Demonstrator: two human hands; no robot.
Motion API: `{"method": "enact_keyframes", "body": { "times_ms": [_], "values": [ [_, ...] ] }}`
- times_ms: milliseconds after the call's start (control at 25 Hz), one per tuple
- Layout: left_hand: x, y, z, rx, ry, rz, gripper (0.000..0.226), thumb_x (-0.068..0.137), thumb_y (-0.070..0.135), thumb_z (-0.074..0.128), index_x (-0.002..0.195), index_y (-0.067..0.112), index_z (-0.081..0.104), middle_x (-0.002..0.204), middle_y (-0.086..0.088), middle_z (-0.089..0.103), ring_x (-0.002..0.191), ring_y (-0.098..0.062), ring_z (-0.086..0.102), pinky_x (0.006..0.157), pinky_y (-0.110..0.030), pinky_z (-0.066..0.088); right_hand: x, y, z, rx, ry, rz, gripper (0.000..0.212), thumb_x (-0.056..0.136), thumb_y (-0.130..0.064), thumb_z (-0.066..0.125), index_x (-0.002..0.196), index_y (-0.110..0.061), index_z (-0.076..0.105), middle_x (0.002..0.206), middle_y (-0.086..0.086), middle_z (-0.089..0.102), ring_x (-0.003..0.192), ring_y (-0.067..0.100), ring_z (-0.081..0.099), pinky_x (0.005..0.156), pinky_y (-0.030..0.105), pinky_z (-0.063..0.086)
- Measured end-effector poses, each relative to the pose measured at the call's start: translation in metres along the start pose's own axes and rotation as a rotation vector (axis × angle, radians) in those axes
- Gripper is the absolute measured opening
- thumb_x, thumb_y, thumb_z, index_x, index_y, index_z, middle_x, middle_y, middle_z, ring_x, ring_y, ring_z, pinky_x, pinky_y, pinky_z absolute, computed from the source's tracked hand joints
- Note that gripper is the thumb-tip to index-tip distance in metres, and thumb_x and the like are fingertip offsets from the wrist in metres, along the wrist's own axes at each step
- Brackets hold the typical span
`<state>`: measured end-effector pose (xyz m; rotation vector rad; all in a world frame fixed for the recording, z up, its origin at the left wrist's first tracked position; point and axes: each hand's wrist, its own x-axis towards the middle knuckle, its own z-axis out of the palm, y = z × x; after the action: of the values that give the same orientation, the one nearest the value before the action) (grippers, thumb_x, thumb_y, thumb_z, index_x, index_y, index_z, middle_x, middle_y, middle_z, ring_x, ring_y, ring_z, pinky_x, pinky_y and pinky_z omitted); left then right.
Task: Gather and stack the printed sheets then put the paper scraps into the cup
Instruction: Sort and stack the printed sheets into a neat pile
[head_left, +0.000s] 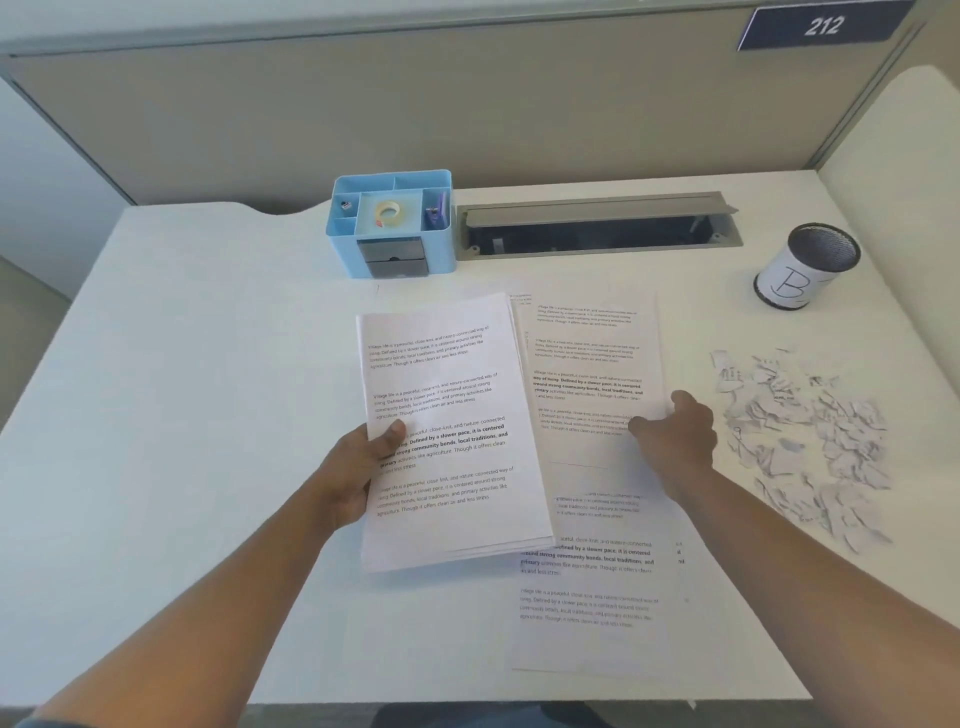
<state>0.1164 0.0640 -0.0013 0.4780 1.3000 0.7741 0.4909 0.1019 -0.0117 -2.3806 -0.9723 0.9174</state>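
My left hand (358, 467) grips a stack of printed sheets (447, 415) by its left edge, thumb on top, lifted slightly over the white desk. To its right a printed sheet (587, 353) lies flat, and my right hand (675, 436) pinches its right edge. Another printed sheet (587, 608) lies nearer me, partly under the stack. A heap of white paper scraps (810, 441) is spread at the right of the desk. The cup (808, 265), a black mesh holder with a white label marked "B", stands upright at the far right, apart from both hands.
A light blue desk organiser (389, 223) with a tape roll stands at the back centre. Beside it is an open grey cable slot (597, 226) in the white desk (182, 364). Partition walls close the back and right; the desk's front edge runs near me.
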Motion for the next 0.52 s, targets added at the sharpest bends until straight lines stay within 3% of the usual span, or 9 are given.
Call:
{"method": "enact_keyframes", "body": {
  "times_ms": [80, 240, 320, 400, 480, 520],
  "values": [
    [0.003, -0.005, 0.016, 0.004, 0.018, 0.003, 0.039, 0.101, 0.029, 0.061, 0.137, 0.013, 0.060, 0.130, -0.014, 0.071, 0.118, -0.039, 0.068, 0.097, -0.061, 0.054, 0.011, 0.001, -0.004, -0.004, -0.009, -0.046, 0.042, 0.070, -0.029, 0.068, 0.104, -0.015, 0.048, 0.118, 0.007, 0.050, 0.106, 0.035, 0.050, 0.063, 0.034, 0.041],
    [0.015, -0.013, 0.036, 0.022, 0.070, -0.008, 0.037, 0.101, 0.026, 0.063, 0.135, 0.011, 0.061, 0.126, -0.015, 0.072, 0.114, -0.039, 0.070, 0.095, -0.060, 0.056, 0.029, -0.007, -0.009, 0.048, -0.082, -0.065, 0.042, 0.076, -0.029, 0.076, 0.099, -0.015, 0.044, 0.109, 0.002, 0.048, 0.103, 0.031, 0.052, 0.073, 0.037, 0.046],
    [0.021, -0.017, 0.042, 0.045, 0.094, -0.018, 0.035, 0.101, 0.025, 0.064, 0.133, 0.010, 0.062, 0.123, -0.015, 0.074, 0.111, -0.039, 0.071, 0.094, -0.060, 0.056, 0.035, -0.005, -0.008, 0.122, -0.105, -0.030, 0.039, 0.076, -0.026, 0.078, 0.093, -0.015, 0.044, 0.099, 0.001, 0.048, 0.097, 0.029, 0.051, 0.069, 0.035, 0.044],
    [0.027, -0.023, 0.043, 0.077, 0.117, -0.024, 0.034, 0.100, 0.024, 0.065, 0.131, 0.009, 0.063, 0.120, -0.015, 0.075, 0.108, -0.038, 0.073, 0.092, -0.058, 0.058, 0.041, -0.001, -0.007, 0.177, -0.148, -0.006, 0.038, 0.077, -0.023, 0.078, 0.103, -0.013, 0.053, 0.100, 0.000, 0.051, 0.101, 0.030, 0.054, 0.072, 0.035, 0.044],
    [0.031, -0.031, 0.043, 0.119, 0.141, -0.035, 0.034, 0.099, 0.023, 0.067, 0.130, 0.008, 0.063, 0.117, -0.015, 0.076, 0.105, -0.038, 0.074, 0.093, -0.058, 0.058, 0.046, -0.003, -0.010, 0.221, -0.190, 0.034, 0.060, 0.079, -0.022, 0.081, 0.131, -0.012, 0.053, 0.115, 0.001, 0.056, 0.115, 0.029, 0.056, 0.089, 0.038, 0.049],
    [0.033, -0.033, 0.042, 0.138, 0.148, -0.039, 0.035, 0.099, 0.024, 0.068, 0.130, 0.008, 0.064, 0.116, -0.014, 0.076, 0.104, -0.037, 0.074, 0.094, -0.059, 0.057, 0.049, -0.004, -0.011, 0.244, -0.193, 0.056, 0.064, 0.080, -0.020, 0.082, 0.135, -0.012, 0.052, 0.118, 0.002, 0.057, 0.116, 0.028, 0.057, 0.095, 0.040, 0.049]
  ]
}}
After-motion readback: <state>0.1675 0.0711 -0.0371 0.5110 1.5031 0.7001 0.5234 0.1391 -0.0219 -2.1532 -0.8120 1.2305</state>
